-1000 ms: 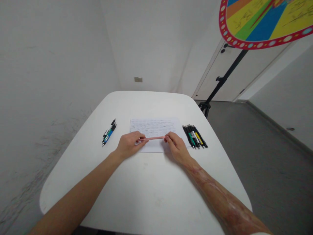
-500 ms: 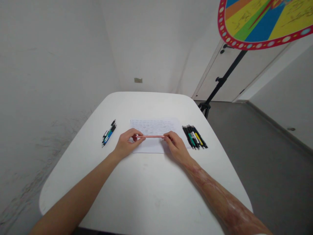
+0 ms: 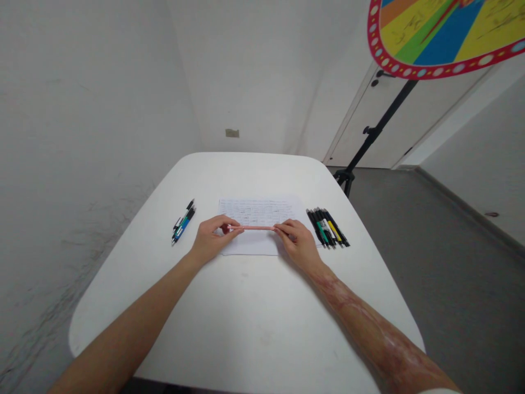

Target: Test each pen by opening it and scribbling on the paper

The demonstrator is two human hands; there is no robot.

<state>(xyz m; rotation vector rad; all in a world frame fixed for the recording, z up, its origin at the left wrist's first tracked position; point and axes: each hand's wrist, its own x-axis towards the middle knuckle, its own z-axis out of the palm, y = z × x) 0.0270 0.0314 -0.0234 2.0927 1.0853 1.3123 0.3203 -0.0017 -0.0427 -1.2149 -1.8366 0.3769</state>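
Nearest to me is the white table (image 3: 246, 317), with rounded corners and some faint marks on the near side of the paper (image 3: 259, 210). Over the paper I hold one pink pen (image 3: 258, 227), sideways and almost level. My left hand (image 3: 210, 238) pinches one end between thumb and fingers, and my right hand (image 3: 301, 243) pinches the other end in the same manner; both pinches are closed, and the middle of the pen is uncovered. From this high view I cannot say surely whether the pen touches the paper or is a little above it. To do this holding well, I judge that both pinches should be light and equal, because a slim, smooth barrel could roll or tilt if one side presses more. Lines of writing fill the far part of the paper. To its left lies a small group of pens (image 3: 185, 223), and close by its right edge a row of darker pens (image 3: 327, 229). Well to the right of the paper are the grey floor (image 3: 389, 230), a black stand (image 3: 385, 119) and the colourful wheel (image 3: 443, 44) over it. Beyond the paper, furthest, are the pale wall (image 3: 254, 71) with a small plate (image 3: 232, 133), and, more to the right, a white door (image 3: 418, 126).
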